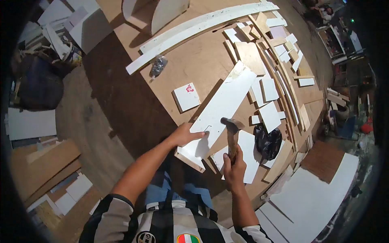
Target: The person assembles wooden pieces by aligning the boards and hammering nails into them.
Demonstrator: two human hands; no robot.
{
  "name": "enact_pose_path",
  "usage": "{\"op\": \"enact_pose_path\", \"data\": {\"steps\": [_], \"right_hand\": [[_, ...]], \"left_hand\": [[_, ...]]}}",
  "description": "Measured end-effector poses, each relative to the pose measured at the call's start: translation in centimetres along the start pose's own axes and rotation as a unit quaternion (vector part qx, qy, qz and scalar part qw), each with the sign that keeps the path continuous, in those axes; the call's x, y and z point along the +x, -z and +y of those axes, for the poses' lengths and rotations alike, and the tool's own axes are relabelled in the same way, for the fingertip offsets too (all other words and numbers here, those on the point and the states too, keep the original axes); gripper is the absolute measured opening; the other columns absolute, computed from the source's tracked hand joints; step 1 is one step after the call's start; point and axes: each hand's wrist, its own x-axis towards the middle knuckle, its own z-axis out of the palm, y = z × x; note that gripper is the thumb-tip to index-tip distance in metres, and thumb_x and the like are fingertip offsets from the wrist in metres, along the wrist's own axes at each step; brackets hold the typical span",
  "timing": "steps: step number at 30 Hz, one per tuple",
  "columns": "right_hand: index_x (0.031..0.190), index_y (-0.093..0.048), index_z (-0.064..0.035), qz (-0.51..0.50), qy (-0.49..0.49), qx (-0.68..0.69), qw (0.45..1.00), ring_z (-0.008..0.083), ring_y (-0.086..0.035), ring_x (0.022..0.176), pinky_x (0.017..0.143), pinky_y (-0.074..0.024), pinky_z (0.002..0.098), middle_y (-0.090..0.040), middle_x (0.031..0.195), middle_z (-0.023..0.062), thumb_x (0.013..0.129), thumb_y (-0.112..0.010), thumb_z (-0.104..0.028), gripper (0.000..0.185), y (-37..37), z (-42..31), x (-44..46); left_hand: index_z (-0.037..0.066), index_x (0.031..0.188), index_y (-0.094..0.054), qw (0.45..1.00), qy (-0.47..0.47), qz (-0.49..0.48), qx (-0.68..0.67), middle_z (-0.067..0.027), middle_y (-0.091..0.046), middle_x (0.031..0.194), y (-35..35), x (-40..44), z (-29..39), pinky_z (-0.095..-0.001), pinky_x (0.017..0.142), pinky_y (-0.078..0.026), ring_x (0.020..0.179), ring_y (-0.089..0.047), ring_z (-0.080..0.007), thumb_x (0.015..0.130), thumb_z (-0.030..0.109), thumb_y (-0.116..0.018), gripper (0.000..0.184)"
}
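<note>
A long white board (221,101) lies slantwise over the near edge of the workbench, with a short white crosspiece (190,159) at its near end. My left hand (184,135) grips the board's left edge, thumb flat on top and the other fingers hidden. Beside the thumb tip a thin nail (208,127) stands out of the board, though its shadow makes its shape hard to tell. My right hand (235,168) is closed round the wooden handle of a hammer (232,135). The hammer's head is raised over the board's right side, apart from the nail.
On the workbench (162,97) lie a small white block (187,97) with red marks, a clear plastic bag (158,66) and a black plastic bag (268,142). Long white strips (194,30) cross the far side. Several wood offcuts (249,56) crowd the right. White panels (316,194) stand lower right.
</note>
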Motion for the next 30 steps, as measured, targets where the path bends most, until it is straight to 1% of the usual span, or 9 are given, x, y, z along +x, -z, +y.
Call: {"op": "enact_pose_path", "data": {"steps": [2,4,8,10,21,23,26,28,30], "right_hand": [[0.149,-0.047,-0.0036,-0.015,0.034,-0.032,0.999,0.0263,-0.072,0.079,0.073,-0.0571,0.0385,-0.073,0.102,0.0226,0.098,-0.067,-0.009,0.055,0.6,-0.2,-0.3],[0.159,-0.036,-0.0065,-0.043,0.078,-0.087,0.992,0.0379,-0.075,0.085,0.073,-0.0583,0.0423,-0.072,0.105,0.0275,0.095,-0.071,-0.01,0.073,0.7,-0.2,-0.2],[0.161,-0.035,-0.01,-0.065,0.114,-0.09,0.987,0.0387,-0.074,0.085,0.072,-0.0577,0.0432,-0.071,0.105,0.0267,0.095,-0.071,-0.009,0.075,0.8,-0.7,0.1],[0.161,-0.035,-0.0092,-0.069,0.13,-0.108,0.983,0.0322,-0.074,0.084,0.075,-0.0566,0.0387,-0.072,0.108,0.0274,0.096,-0.068,-0.004,0.072,1.0,-0.9,0.2],[0.16,-0.036,-0.0095,-0.098,0.115,-0.138,0.979,0.0365,-0.074,0.082,0.072,-0.0568,0.0403,-0.072,0.102,0.0261,0.095,-0.068,-0.002,0.073,1.4,-1.6,0.2],[0.16,-0.036,-0.0097,-0.091,0.123,-0.13,0.98,0.0377,-0.074,0.082,0.072,-0.0567,0.0406,-0.072,0.102,0.0259,0.095,-0.068,-0.002,0.073,1.5,-1.6,0.2],[0.159,-0.037,-0.0071,-0.079,0.14,-0.138,0.977,0.0422,-0.074,0.093,0.074,-0.0573,0.0409,-0.071,0.108,0.0298,0.095,-0.066,0.0,0.072,2.3,-2.8,0.2],[0.16,-0.034,-0.0062,-0.064,0.121,-0.112,0.984,0.0403,-0.074,0.102,0.082,-0.058,0.0395,-0.067,0.125,0.0318,0.094,-0.063,0.005,0.073,3.8,-4.1,-0.6],[0.16,-0.028,0.003,0.011,0.22,-0.021,0.975,0.0329,-0.063,0.129,0.104,-0.05,0.0374,-0.057,0.146,0.0264,0.095,-0.053,0.013,0.07,4.5,-4.9,-1.0]], "left_hand": [[-0.001,0.115,-0.074,1.0,-0.004,-0.003,-0.017,-0.0121,-0.077,0.099,-0.2,0.1,-0.3,-0.0368,0.08,-0.055,0.09,-0.07,-0.0166,0.09,0.041,-0.08,0.049],[0.0,0.115,-0.075,0.999,-0.032,0.003,-0.042,-0.0107,-0.077,0.099,-0.4,0.2,-0.5,-0.0366,0.081,-0.055,0.09,-0.07,-0.0173,0.09,0.041,-0.081,0.048],[0.002,0.115,-0.075,1.0,-0.011,0.014,0.0,-0.0114,-0.077,0.098,-0.4,0.3,-0.4,-0.037,0.082,-0.054,0.089,-0.07,-0.0184,0.087,0.044,-0.081,0.051],[0.002,0.114,-0.075,1.0,-0.008,0.016,0.0,-0.0113,-0.077,0.097,-0.3,-0.1,0.4,-0.037,0.082,-0.054,0.088,-0.069,-0.0183,0.087,0.046,-0.081,0.051],[0.005,0.115,-0.075,0.999,-0.046,0.015,-0.003,-0.0117,-0.076,0.095,-0.2,0.3,-0.4,-0.0369,0.08,-0.054,0.087,-0.069,-0.0186,0.086,0.049,-0.081,0.052],[0.002,0.117,-0.073,0.999,-0.04,0.023,-0.002,-0.01,-0.076,0.099,-0.3,0.1,0.0,-0.0362,0.082,-0.054,0.091,-0.068,-0.0169,0.086,0.053,-0.082,0.061],[0.002,0.117,-0.073,0.998,-0.061,0.027,-0.01,-0.0101,-0.076,0.101,-0.5,0.5,-0.7,-0.0357,0.083,-0.054,0.092,-0.068,-0.0168,0.086,0.052,-0.082,0.06],[0.002,0.117,-0.073,0.998,-0.053,0.021,-0.022,-0.0104,-0.076,0.101,-0.5,0.8,-1.6,-0.0357,0.083,-0.054,0.093,-0.068,-0.0166,0.086,0.053,-0.082,0.061],[0.001,0.118,-0.073,0.998,-0.045,0.011,-0.034,-0.0107,-0.076,0.102,-0.8,0.7,-1.9,-0.0356,0.084,-0.054,0.094,-0.068,-0.0163,0.086,0.053,-0.082,0.062]]}}
